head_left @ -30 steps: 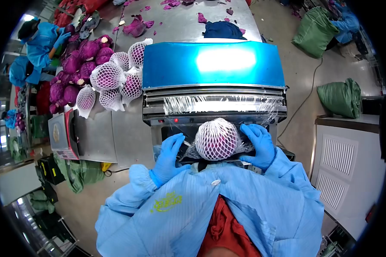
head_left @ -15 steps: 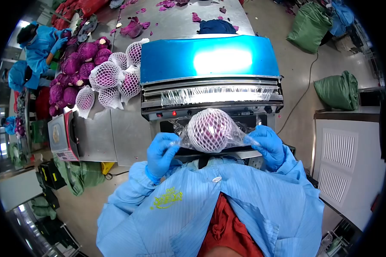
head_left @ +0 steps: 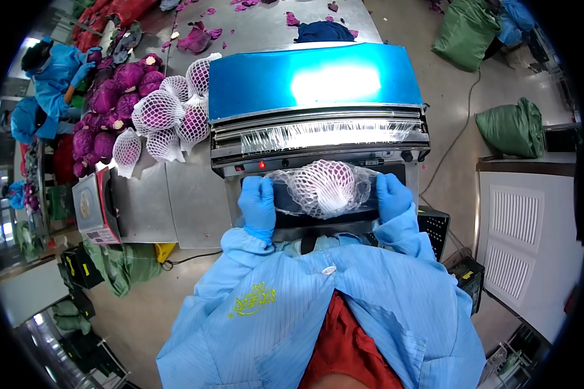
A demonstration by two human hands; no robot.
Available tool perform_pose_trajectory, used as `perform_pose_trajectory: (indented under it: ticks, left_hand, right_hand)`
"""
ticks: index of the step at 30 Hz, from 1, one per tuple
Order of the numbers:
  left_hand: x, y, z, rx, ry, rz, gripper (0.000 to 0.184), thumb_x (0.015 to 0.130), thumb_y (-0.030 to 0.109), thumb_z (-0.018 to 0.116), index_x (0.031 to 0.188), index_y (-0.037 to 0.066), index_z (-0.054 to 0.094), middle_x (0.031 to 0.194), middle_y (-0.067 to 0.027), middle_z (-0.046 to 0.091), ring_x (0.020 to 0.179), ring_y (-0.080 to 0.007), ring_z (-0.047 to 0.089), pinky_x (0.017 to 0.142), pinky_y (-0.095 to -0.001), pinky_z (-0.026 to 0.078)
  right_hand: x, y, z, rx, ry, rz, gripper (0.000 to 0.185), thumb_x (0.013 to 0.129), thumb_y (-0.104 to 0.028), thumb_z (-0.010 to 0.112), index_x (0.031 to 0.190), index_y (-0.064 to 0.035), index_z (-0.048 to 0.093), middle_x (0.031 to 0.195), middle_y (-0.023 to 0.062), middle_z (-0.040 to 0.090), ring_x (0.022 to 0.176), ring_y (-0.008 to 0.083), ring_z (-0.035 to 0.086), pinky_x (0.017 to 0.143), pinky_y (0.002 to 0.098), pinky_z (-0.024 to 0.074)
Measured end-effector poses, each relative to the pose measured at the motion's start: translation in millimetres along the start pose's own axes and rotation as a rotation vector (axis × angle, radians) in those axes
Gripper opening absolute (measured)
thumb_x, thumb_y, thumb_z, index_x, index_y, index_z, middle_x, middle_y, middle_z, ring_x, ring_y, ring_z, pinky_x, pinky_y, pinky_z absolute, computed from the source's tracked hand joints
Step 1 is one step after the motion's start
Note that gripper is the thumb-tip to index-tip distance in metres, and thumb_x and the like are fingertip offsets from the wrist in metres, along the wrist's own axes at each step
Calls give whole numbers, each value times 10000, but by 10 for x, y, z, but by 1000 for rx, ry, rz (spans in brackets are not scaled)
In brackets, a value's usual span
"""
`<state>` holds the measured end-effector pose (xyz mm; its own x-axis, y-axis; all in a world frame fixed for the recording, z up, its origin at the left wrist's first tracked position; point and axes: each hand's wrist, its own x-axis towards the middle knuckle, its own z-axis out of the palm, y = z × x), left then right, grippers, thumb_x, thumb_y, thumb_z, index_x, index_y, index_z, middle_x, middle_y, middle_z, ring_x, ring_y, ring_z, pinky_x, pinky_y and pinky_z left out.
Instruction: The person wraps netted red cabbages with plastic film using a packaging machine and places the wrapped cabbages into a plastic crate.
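Note:
A purple cabbage in a white foam net [head_left: 324, 183] sits in front of me on the dark front plate of the wrapping machine [head_left: 256, 87]. The gathered end of its net faces my body. Clear plastic film [head_left: 365, 188] lies around it and stretches out to both sides. My left hand [head_left: 257, 202], in a blue glove, is closed on the film's left end. On the other side my right hand [head_left: 394, 198], gloved too, grips the right end. A roll of film [head_left: 331, 135] shows in the machine just beyond the cabbage.
Several netted cabbages [head_left: 160, 111] and a heap of bare purple cabbages [head_left: 105, 97] stand on the metal table [head_left: 194, 207] to the left. A cardboard box [head_left: 96, 206] is at its near edge. Co-workers [head_left: 55, 71] work farther left. Green sacks [head_left: 509, 128] stand on the right.
The cabbage has turned so the net's gathered end shows towards me. Both hands have shifted slightly away from my body, still holding the film, which now covers more of the cabbage.

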<state>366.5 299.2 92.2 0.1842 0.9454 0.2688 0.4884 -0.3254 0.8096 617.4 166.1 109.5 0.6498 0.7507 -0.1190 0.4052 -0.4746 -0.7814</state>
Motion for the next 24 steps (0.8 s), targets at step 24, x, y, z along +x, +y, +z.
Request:
perform_pose_trajectory:
  ticks: [24]
  left_hand:
    - [-139, 855, 312, -1531, -1021, -1181, 451, 932, 318, 447, 1257, 12, 510, 1217, -127, 567, 1073, -217, 570, 988, -340, 424]
  right_hand:
    - [34, -288, -182, -213, 71, -873, 109, 828, -210, 612, 803, -106, 589, 682, 80, 497, 534, 269, 481, 486, 390, 378]
